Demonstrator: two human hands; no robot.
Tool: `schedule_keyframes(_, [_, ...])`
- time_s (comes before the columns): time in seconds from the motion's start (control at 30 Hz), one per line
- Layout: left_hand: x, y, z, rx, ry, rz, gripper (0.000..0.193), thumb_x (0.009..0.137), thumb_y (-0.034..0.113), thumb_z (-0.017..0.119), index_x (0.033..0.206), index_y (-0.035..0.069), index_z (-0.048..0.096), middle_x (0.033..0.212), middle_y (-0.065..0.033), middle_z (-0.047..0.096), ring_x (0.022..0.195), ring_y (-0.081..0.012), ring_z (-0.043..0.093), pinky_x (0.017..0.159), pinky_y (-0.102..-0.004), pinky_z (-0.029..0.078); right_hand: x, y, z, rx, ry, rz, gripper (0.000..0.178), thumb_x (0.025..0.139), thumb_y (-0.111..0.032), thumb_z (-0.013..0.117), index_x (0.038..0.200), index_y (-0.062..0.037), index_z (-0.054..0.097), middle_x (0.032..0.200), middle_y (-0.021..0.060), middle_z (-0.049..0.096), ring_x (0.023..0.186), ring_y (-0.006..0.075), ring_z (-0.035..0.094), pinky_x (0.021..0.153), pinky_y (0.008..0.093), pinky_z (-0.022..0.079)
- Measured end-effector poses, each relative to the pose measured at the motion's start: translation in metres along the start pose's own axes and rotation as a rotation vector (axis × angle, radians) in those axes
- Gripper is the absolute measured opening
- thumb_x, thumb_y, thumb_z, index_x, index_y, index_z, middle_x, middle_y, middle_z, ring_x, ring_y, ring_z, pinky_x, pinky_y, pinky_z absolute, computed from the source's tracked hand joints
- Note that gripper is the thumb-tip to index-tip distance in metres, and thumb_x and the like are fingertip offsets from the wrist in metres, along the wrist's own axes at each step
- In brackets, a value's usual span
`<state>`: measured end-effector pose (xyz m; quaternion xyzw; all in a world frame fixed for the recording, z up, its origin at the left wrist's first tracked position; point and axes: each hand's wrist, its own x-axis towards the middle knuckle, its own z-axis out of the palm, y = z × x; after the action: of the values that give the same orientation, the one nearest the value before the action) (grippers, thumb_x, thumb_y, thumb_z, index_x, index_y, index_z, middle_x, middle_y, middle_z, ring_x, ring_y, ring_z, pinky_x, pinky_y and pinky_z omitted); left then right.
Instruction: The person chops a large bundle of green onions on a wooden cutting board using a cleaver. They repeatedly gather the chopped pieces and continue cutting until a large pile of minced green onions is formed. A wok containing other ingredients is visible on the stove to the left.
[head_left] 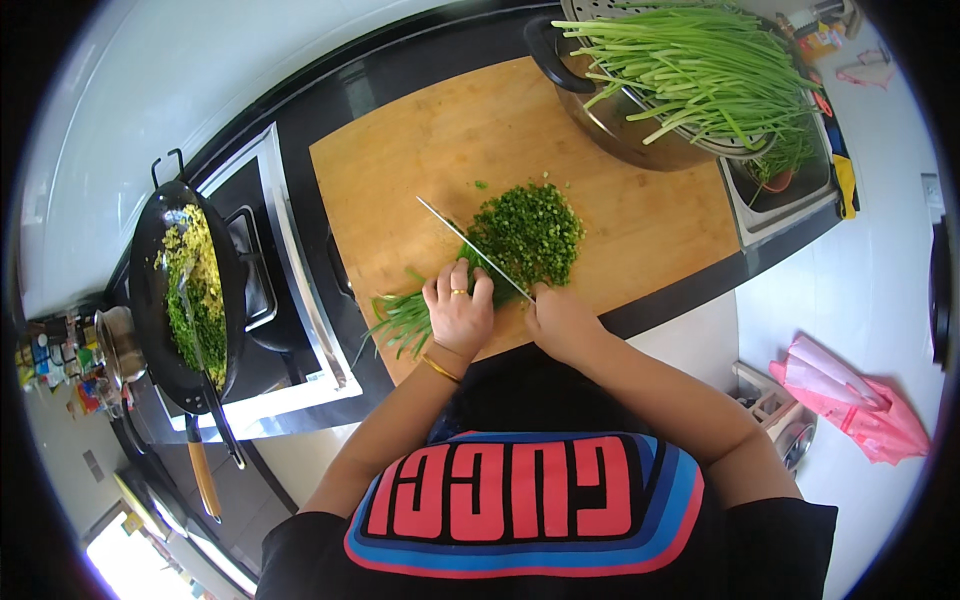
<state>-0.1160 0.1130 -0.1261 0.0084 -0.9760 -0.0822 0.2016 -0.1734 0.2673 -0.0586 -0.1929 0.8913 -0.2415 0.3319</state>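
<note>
Mid-frame, curl the left hand (pixel 460 318), fingers pinning slender green stalks (pixel 402 312), clear of the silver-bladed knife (pixel 470 242) the right hand (pixel 562 322) grips.

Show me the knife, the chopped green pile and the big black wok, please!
Knife (pixel 475 248): head view, on the middle of its thin blade.
Chopped green pile (pixel 530 232): head view, on the middle of the heap.
Black wok (pixel 147 300): head view, on its bare left wall.

A black wok (pixel 232 275) sits over the stove (pixel 268 368), a metal saucepan (pixel 121 345) beside it; at far right, a crumpled pink bag (pixel 855 412) shows
</note>
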Motion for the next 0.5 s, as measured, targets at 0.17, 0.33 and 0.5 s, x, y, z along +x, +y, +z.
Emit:
schedule_keyframes(0.17, [-0.002,-0.001,0.0,-0.007,0.015,-0.009,0.019,0.076,0.013,0.056,0.094,0.006,0.058,0.106,-0.014,0.055,0.1,-0.0286,0.053,0.081,-0.0437,0.04,-0.021,0.013,-0.017,-0.004,-0.087,0.037,0.02,0.082,-0.014,0.052,0.083,0.0058,0.057,0.076,0.0282,0.059,0.076,0.0432,0.06,0.069,0.0491,0.048])
schedule_keyframes(0.33, [0.0,0.0,-0.001,0.011,0.007,-0.006,0.019,0.077,0.015,0.055,0.094,0.006,0.058,0.105,-0.0138,0.055,0.1,-0.0284,0.053,0.082,-0.0437,0.04,0.027,-0.003,-0.002,-0.005,0.06,-0.042,0.019,0.081,-0.015,0.055,0.075,0.0023,0.059,0.073,0.0257,0.061,0.072,0.0421,0.061,0.067,0.0483,0.049])
schedule_keyframes(0.5, [-0.001,0.0,0.0,-0.019,0.052,-0.027,0.019,0.078,0.015,0.055,0.094,0.007,0.058,0.104,-0.0131,0.055,0.1,-0.0284,0.053,0.083,-0.0444,0.04,0.021,0.0,-0.016,0.063,0.095,-0.012,0.024,0.081,-0.017,0.056,0.068,0.0038,0.057,0.069,0.025,0.06,0.068,0.0417,0.06,0.064,0.0478,0.048])
